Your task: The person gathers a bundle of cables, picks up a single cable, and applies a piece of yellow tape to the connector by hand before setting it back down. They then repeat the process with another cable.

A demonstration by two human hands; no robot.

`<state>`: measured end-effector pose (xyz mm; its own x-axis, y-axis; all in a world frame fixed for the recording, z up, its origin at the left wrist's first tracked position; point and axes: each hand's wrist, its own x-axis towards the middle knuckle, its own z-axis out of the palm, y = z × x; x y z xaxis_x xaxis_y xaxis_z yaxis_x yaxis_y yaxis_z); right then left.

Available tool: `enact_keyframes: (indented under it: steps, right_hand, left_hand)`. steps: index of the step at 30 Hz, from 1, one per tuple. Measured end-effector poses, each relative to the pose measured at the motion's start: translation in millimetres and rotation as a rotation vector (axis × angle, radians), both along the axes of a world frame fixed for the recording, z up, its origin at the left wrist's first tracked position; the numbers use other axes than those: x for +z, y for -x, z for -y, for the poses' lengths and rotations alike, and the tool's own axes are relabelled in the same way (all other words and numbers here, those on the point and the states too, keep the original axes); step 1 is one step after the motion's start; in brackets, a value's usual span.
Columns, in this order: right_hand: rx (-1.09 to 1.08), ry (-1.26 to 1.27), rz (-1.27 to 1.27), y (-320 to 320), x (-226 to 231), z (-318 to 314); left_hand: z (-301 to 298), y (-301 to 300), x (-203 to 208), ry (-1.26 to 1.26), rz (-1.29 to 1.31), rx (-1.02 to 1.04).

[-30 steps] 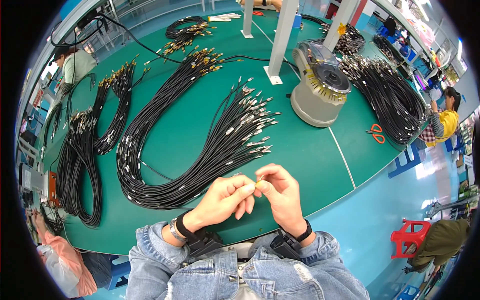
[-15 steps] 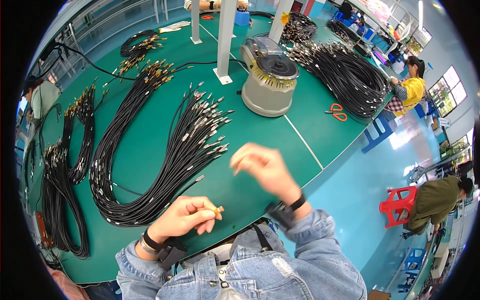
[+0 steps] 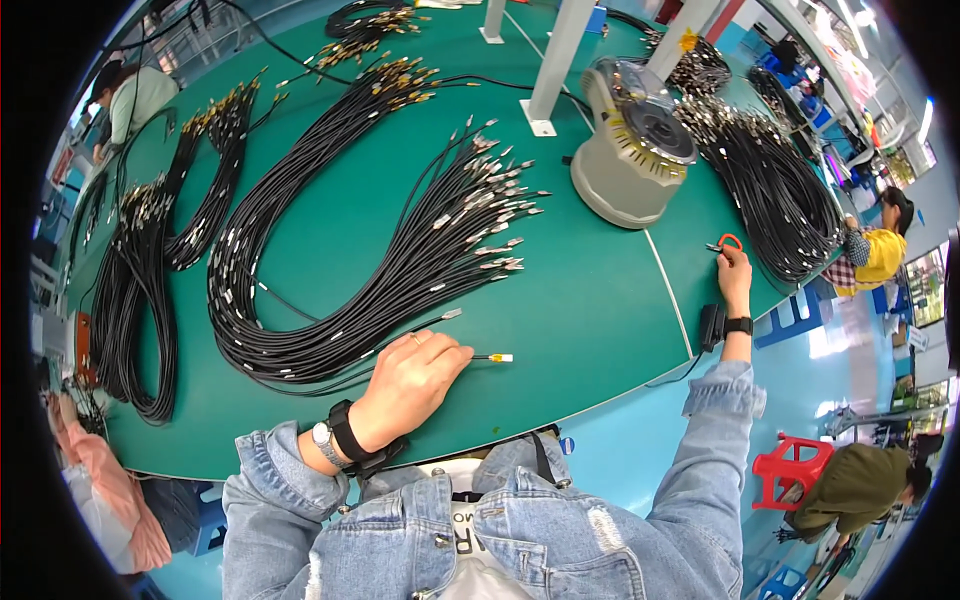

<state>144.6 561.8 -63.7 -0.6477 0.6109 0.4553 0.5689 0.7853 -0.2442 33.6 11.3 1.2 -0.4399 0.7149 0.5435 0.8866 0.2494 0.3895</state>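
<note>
- Here, at lower centre, the left hand (image 3: 415, 380) is closed, thumb and fingers pinching a thin black cable (image 3: 482, 357).
- The cable's yellow-and-white tip (image 3: 502, 358) pokes out just right of those fingertips, above the green table (image 3: 590, 300).
- Just beyond that hand, a U-shaped bundle of black cables (image 3: 236, 290) sweeps across the left-centre of the frame.
- Right of centre, the right hand (image 3: 736, 278) reaches out with curled fingers touching the scissors (image 3: 731, 241); their red-orange handles lie partly under it, and whether it grips them I cannot tell.
- Farther up, a grey machine (image 3: 625, 180) stands near a metal post (image 3: 560, 70).
</note>
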Motion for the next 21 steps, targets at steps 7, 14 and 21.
enact_keyframes:
  steps: [7,14,21]
  right_hand:
    - [0.280,0.352,-0.059,11.5,43.5,161.7]
    - [0.595,0.295,-0.159,29.6,71.3,280.7]
    - [1.014,0.839,-0.060,26.5,83.7,380.1]
  left_hand:
    - [15.2,-4.2,3.8,0.064,-0.057,0.029]
    - [23.8,-6.5,4.3,0.015,-0.120,0.063]
    - [29.4,-11.3,9.0,-0.003,-0.153,0.090]
